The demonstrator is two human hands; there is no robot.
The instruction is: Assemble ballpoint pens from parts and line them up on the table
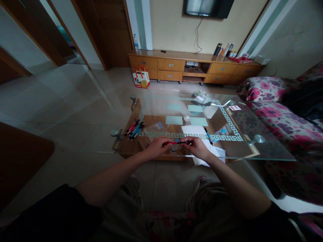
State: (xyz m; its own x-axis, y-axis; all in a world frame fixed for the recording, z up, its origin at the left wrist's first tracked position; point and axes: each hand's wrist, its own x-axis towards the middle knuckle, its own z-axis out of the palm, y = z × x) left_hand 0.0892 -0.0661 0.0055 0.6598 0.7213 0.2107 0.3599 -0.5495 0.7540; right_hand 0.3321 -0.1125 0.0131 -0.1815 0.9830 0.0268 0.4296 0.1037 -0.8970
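Note:
A red and black pen [174, 143] lies level between my two hands, above the near edge of the glass table [156, 101]. My left hand [158, 147] pinches its red end, and my right hand [197, 146] has its fingers closed on the black end. Left of my hands, a bunch of several red, blue and black pens [136, 129] rests on the glass. White paper [193, 130] is spread beside and beyond my right hand, with one blue and black pen [208, 135] on it.
A plastic-wrapped bundle [201, 97] sits at the table's far side, near a red and white card [235, 108]. Beyond are a paper bag [141, 79] on the floor and a wooden TV cabinet [170, 64]. A flowered sofa [272, 112] stands at the right.

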